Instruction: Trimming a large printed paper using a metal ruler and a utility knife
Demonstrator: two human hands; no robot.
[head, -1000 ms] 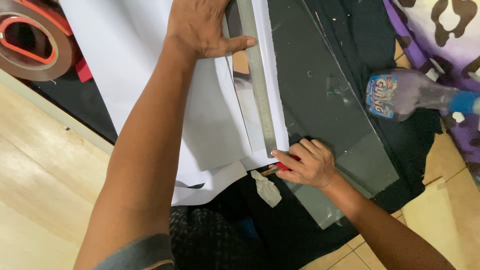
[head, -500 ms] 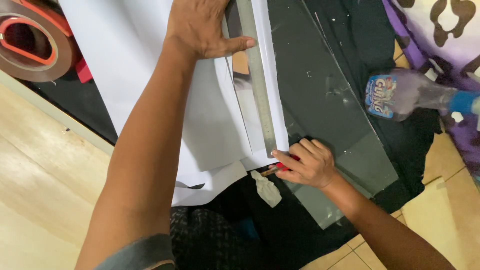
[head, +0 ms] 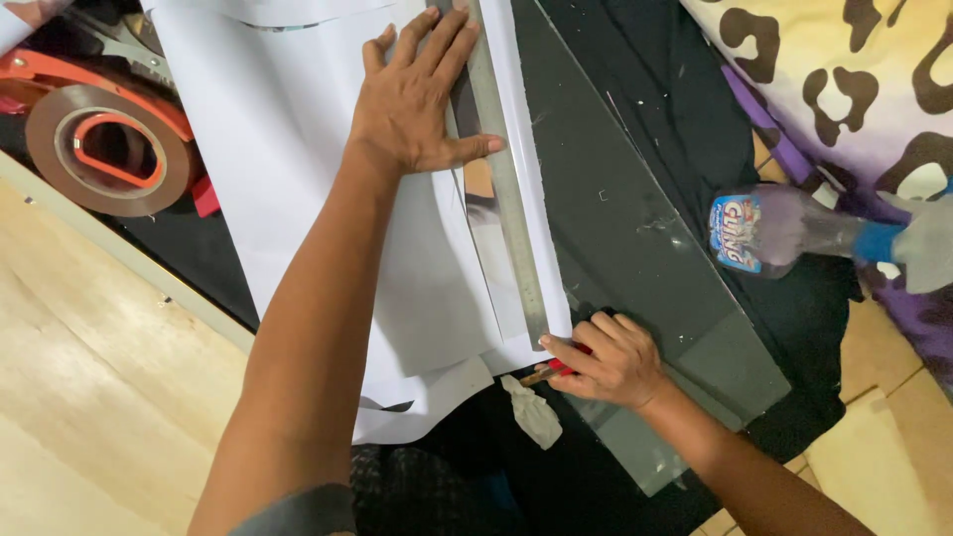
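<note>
My left hand (head: 412, 94) presses flat on a long steel ruler (head: 508, 189) and the white paper sheets (head: 288, 149) under it, fingers spread. A printed picture strip (head: 483, 213) shows beside the ruler's left edge. At the ruler's near end my right hand (head: 608, 359) grips a small red-handled cutter (head: 552, 370), its tip at the paper's lower edge. The paper lies partly over a sheet of glass (head: 635, 248) on dark cloth.
A spray bottle (head: 784, 230) with a blue nozzle lies at the right beside a leopard-print fabric (head: 844, 79). A brown tape roll in an orange dispenser (head: 104, 144) sits at the upper left. A crumpled paper scrap (head: 534, 412) lies near my right hand. Wooden floor (head: 89, 397) at left.
The view has tilted, so everything sits lower in the frame and more of my left hand's fingers show. Both hands keep their grip and place on ruler and cutter.
</note>
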